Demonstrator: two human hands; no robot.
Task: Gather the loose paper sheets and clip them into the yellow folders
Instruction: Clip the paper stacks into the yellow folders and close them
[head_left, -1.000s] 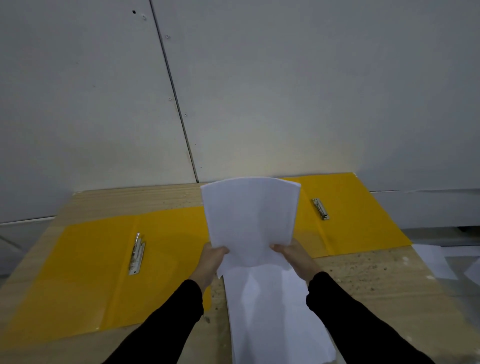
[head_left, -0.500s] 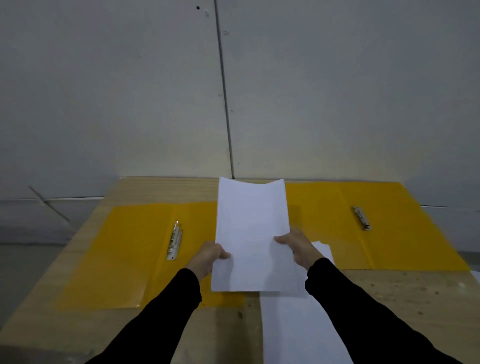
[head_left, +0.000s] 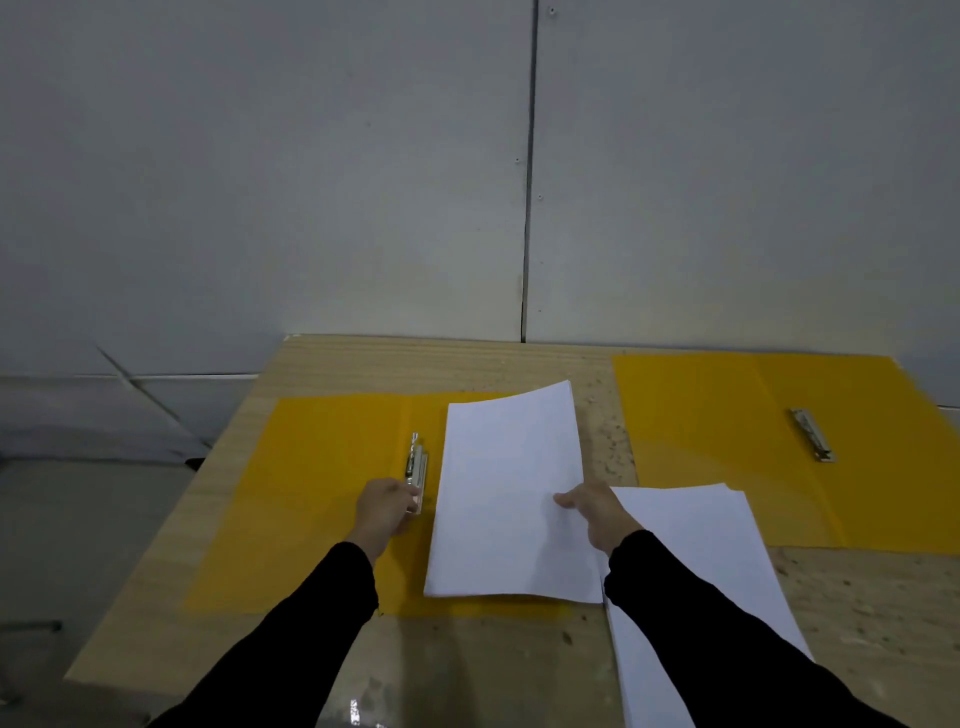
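Observation:
Two open yellow folders lie on the wooden table: the left folder (head_left: 322, 493) and the right folder (head_left: 727, 441), each with a metal clip. My right hand (head_left: 597, 512) grips the right edge of a bundle of white sheets (head_left: 511, 493) lying over the left folder's right half. My left hand (head_left: 384, 506) rests at the near end of the left folder's clip (head_left: 417, 467), fingers curled against it. A second stack of sheets (head_left: 696, 561) lies under my right forearm.
The right folder's clip (head_left: 813, 441) lies flat on that folder. A grey panelled wall (head_left: 467, 182) stands right behind the table (head_left: 467, 364). The table's left edge drops off to the floor (head_left: 78, 545).
My left hand has let go of the sheets and moved left to the folder's clip. The bundle, held up by both hands before, has come down onto the left folder. The view swung left.

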